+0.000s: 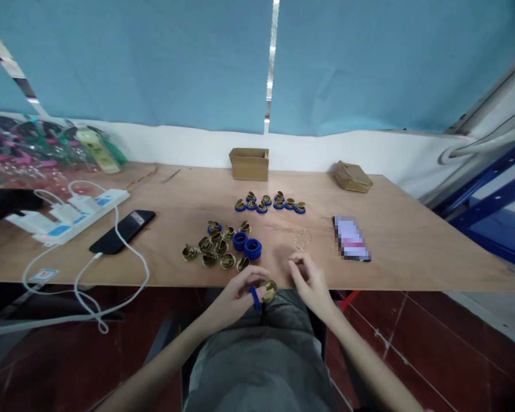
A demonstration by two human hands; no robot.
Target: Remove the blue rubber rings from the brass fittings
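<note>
Plywood makes up the table, the biggest thing in view, and everything else is placed from it. At its far edge stand two cardboard boxes, an open one and a flatter closed one well to the right. On its left part lie a white power strip with chargers and a dark phone on a white cable; a second phone, its screen blurred, lies on the right part.

Judging by how things lie, the work is partly done: a row of about eight finished pieces, brass on blue, sits toward the table's far middle. Nearer the front edge a heap of about ten bare brass fittings waits, with two loose blue rings touching its right side, so more is left than done.

Just off the table's front edge, above the lap, the left hand pinches one brass fitting with a blue ring beside it at the fingertips. The right hand holds nothing, fingers loosely curled, near the fitting but apart from it.
</note>
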